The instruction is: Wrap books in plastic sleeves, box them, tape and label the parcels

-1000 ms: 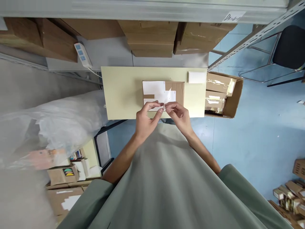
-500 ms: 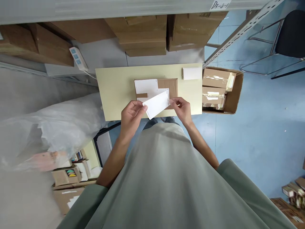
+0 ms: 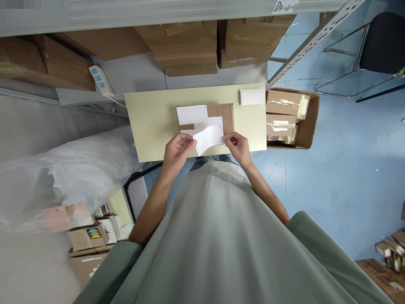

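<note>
Between my two hands a white paper sheet [image 3: 209, 138] is held up, bent in a wave. My left hand [image 3: 179, 153] pinches its left end between thumb and fingers. Its right end is pinched by my right hand [image 3: 237, 147]. Behind and below the sheet a flat brown cardboard piece [image 3: 228, 116] lies on the pale yellow table [image 3: 152, 122]. Several white sheets rest on this cardboard, among them a white paper [image 3: 192, 115] at its upper left. The held sheet hides part of them.
A white stack of paper [image 3: 252, 97] lies at the table's back right corner. Beside the table stands an open carton [image 3: 311, 122] with small boxes inside. Cardboard boxes [image 3: 190, 55] sit behind, under a shelf beam [image 3: 177, 12]. A large plastic bag [image 3: 95, 156] bulges at the left.
The sheet in my hands has gone from flat and slanted to bent in a wave. Both hands have come slightly closer together. The view has shifted a little.
</note>
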`<move>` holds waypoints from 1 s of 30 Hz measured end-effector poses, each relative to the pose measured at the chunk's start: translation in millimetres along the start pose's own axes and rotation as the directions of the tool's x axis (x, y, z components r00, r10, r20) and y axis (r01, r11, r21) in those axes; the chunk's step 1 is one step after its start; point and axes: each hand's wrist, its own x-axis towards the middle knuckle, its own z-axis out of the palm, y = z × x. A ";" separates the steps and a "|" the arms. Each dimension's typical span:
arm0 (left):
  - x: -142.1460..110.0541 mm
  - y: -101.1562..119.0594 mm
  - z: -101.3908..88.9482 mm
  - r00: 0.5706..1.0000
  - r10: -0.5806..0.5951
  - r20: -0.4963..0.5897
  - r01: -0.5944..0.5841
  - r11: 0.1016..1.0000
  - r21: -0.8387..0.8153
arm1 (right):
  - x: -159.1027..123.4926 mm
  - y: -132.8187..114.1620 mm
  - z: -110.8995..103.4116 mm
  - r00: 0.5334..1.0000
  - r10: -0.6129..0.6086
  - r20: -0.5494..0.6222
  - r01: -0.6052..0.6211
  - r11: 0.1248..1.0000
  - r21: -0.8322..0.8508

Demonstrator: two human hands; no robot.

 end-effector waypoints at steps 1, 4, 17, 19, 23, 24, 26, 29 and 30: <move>5.1 -6.8 -0.1 1.000 -0.014 -0.002 0.014 1.000 0.023 | -0.6 1.7 -1.0 1.000 0.004 -0.007 -0.004 1.000 -0.005; 20.4 -29.7 -1.0 0.998 -0.063 -0.026 0.064 0.995 0.072 | -0.7 9.7 -4.1 0.999 0.023 -0.025 -0.024 0.999 -0.025; 96.0 -77.6 4.9 0.985 -0.024 -0.170 0.070 0.960 0.270 | 34.3 42.2 15.1 0.995 0.002 -0.097 -0.014 0.992 -0.122; 107.3 -77.1 8.3 0.983 0.017 -0.181 0.046 0.940 0.339 | 42.7 44.4 18.2 0.994 -0.009 -0.110 -0.012 0.983 -0.184; 123.8 -74.5 11.8 0.977 0.019 -0.211 0.076 0.898 0.432 | 54.3 47.6 23.5 0.989 -0.028 -0.144 -0.021 0.944 -0.328; 126.5 -74.1 11.9 0.976 0.008 -0.219 0.093 0.890 0.447 | 55.9 47.8 24.7 0.988 -0.029 -0.152 -0.028 0.933 -0.359; 130.1 -73.8 11.4 0.974 -0.004 -0.225 0.113 0.875 0.472 | 57.6 47.3 26.8 0.986 -0.022 -0.168 -0.050 0.910 -0.411; 132.4 -74.7 11.0 0.976 -0.007 -0.216 0.115 0.862 0.493 | 58.6 44.4 29.9 0.984 -0.007 -0.180 -0.077 0.885 -0.459; 132.6 -75.3 11.3 0.977 -0.004 -0.214 0.113 0.859 0.500 | 58.9 43.1 31.0 0.983 0.000 -0.183 -0.087 0.879 -0.468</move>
